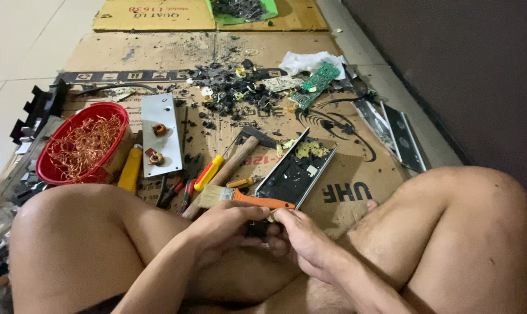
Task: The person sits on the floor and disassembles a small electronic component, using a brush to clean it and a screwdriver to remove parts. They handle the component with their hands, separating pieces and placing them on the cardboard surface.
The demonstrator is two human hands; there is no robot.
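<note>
I sit cross-legged on cardboard. My left hand [225,224] and my right hand [295,235] meet in front of my shins, both closed around a small dark part [256,228] that is mostly hidden by my fingers. Just beyond my hands lies a paintbrush with an orange handle [262,201], next to an open black metal case [295,168] holding dark and yellowish scraps. A wooden-handled hammer [231,166] and a red-and-yellow screwdriver [208,172] lie left of the case.
A red bowl of copper wire [83,148] stands at the left, beside a grey metal plate [160,134] carrying two copper coils. A pile of dark broken parts [228,87], a green circuit board [316,84], black panels [400,136] and a green tray [243,10] lie farther off.
</note>
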